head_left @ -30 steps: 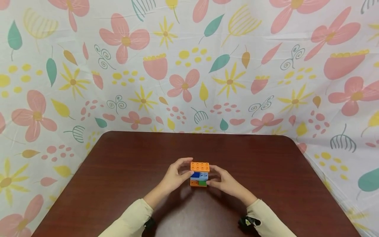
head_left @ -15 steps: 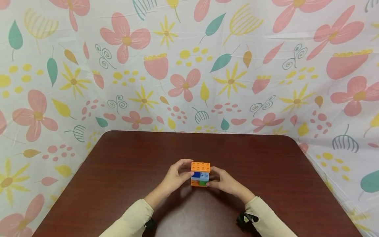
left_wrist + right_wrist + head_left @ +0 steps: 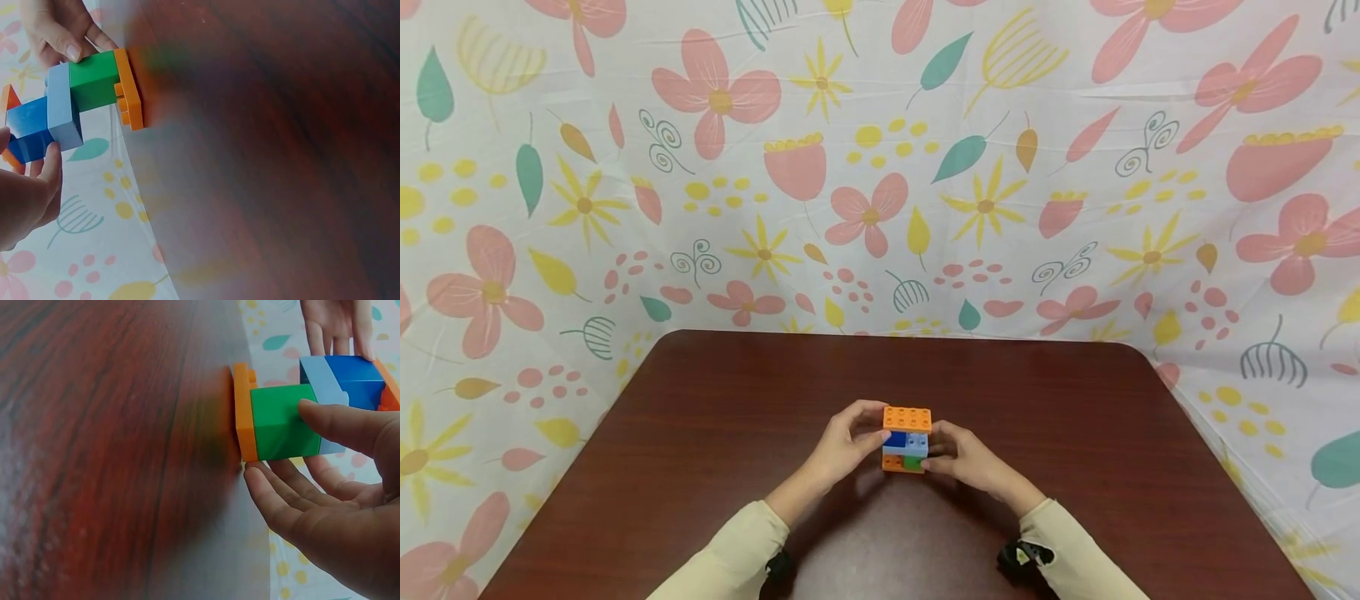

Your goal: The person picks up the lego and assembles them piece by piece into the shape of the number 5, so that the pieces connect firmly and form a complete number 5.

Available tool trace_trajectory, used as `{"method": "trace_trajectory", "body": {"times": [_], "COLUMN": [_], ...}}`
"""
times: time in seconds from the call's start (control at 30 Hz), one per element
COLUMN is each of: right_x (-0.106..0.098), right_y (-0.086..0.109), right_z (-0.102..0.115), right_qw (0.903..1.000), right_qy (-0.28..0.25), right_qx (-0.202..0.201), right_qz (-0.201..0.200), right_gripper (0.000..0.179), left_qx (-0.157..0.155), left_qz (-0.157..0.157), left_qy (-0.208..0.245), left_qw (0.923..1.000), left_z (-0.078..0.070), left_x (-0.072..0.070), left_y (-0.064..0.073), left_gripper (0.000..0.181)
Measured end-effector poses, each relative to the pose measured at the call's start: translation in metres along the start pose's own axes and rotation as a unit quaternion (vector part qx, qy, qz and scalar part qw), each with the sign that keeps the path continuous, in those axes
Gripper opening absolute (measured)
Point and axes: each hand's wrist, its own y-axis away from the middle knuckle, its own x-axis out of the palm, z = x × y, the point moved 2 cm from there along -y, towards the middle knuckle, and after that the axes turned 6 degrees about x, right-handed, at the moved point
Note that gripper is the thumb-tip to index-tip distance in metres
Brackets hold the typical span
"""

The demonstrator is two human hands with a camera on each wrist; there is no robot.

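Note:
A stack of toy building bricks stands before me in the head view. Its lowest part is an orange studded plate (image 3: 129, 94), at the tabletop. On that sits a green brick (image 3: 284, 422), then a light blue brick (image 3: 64, 103), a dark blue brick (image 3: 30, 122) and a top orange plate (image 3: 907, 418). My left hand (image 3: 838, 450) grips the dark blue brick from the left, thumb in front. From the right, my right hand (image 3: 976, 461) holds the green brick, its thumb (image 3: 309, 411) pressed on the front face. Some fingertips are hidden behind the stack.
The dark brown wooden table (image 3: 737, 383) extends around the stack on every side. A white flower-print cloth (image 3: 880, 283) hangs behind its far edge and along the sides. Dark straps show at both wrists beneath the light sleeves (image 3: 730, 542).
Both hands stay at the stack. My left hand and the top orange plate sit very slightly higher in the head view, while the right thumb has shifted a little lower on the green brick.

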Motion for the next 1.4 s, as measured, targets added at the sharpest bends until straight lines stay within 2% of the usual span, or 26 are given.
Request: {"method": "trace_trajectory", "body": {"times": [0.07,0.3,0.53,0.7,1.0,1.2,1.4], "right_x": [0.0,0.001,0.003,0.003,0.002,0.003,0.004], "right_y": [0.0,-0.002,-0.003,-0.002,-0.004,-0.005,-0.006], "right_z": [0.0,0.002,0.005,0.009,0.01,0.012,0.015], "right_qw": [1.0,0.9997,0.9985,0.9975,0.9936,0.9921,0.9899], "right_qy": [0.001,0.001,-0.001,-0.014,-0.029,-0.062,-0.081], "right_qx": [0.0,-0.004,0.003,-0.005,0.007,0.005,0.005], "right_qz": [-0.004,-0.023,-0.055,-0.069,-0.109,-0.109,-0.116], "right_gripper": [0.038,0.04,0.041,0.041,0.04,0.045,0.045], "left_qx": [-0.001,0.01,-0.008,-0.022,-0.022,-0.021,-0.025], "left_qz": [-0.001,-0.007,-0.015,-0.027,-0.042,-0.047,-0.055], "left_qy": [0.001,-0.023,-0.039,-0.03,-0.025,-0.014,0.019], "left_qw": [1.0,0.9997,0.9991,0.999,0.9986,0.9986,0.998], "left_z": [0.008,0.005,0.004,0.006,0.003,0.004,0.006], "left_x": [-0.001,-0.005,-0.009,-0.01,-0.011,-0.012,-0.012], "left_y": [-0.002,-0.007,-0.014,-0.02,-0.03,-0.036,-0.043], "left_gripper": [0.036,0.034,0.036,0.039,0.038,0.04,0.042]}}
